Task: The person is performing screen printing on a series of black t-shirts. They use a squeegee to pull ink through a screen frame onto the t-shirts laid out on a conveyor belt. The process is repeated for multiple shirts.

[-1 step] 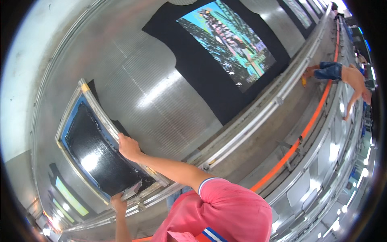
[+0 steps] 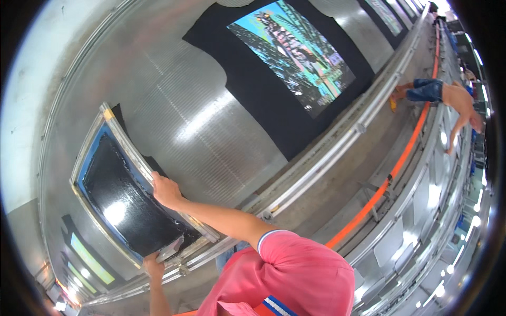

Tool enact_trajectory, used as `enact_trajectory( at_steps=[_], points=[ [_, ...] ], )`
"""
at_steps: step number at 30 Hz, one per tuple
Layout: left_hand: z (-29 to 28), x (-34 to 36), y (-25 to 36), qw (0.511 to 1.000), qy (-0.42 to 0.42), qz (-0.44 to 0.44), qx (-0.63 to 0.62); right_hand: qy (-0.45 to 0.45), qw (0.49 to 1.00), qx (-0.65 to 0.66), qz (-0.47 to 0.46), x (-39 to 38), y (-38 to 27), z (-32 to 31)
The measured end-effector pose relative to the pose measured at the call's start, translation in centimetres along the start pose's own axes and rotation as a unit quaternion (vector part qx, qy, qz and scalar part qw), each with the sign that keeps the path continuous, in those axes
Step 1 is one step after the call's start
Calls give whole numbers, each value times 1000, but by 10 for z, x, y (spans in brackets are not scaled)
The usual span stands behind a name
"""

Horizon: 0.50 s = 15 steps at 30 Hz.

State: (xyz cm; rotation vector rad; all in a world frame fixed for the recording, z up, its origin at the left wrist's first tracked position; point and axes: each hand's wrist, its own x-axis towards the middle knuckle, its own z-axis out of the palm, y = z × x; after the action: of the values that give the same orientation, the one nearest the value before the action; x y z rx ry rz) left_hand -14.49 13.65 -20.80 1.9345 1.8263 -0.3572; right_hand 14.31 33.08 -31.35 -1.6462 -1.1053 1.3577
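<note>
A screen-printing frame (image 2: 130, 150) lies over the metal table on the left, its mesh blue-edged and spread with wet, shiny black ink (image 2: 139, 224). My right hand (image 2: 166, 190) is closed round the frame's right-hand rail. At the near left corner, my left hand (image 2: 154, 265) grips the frame's edge, its fingers partly hidden. Beside that hand, a pale grey flat piece (image 2: 171, 248) sits at the near end of the mesh; its kind is unclear. Dark cloth pokes out from beneath the frame's right side.
Black fabric (image 2: 247, 100) with a colourful printed picture (image 2: 295, 58) lies farther along the ribbed metal table (image 2: 184, 95). A metal rail (image 2: 316, 174) edges the table. Across the aisle runs an orange strip (image 2: 363, 213); a person in denim shorts (image 2: 443, 94) bends over there.
The whole view has shifted very slightly to the left. Both hands keep the same hold on the frame.
</note>
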Motion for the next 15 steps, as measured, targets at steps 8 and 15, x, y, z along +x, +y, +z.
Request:
enact_trajectory(
  at_steps=[8,15],
  points=[
    [-30,2,9,995,-58,39,-74,21,995,-96,-33,7,-3,-20],
    [-4,-139,64,998,39,-34,-36,-51,988,-146,-28,-41,-3,12]
  ],
)
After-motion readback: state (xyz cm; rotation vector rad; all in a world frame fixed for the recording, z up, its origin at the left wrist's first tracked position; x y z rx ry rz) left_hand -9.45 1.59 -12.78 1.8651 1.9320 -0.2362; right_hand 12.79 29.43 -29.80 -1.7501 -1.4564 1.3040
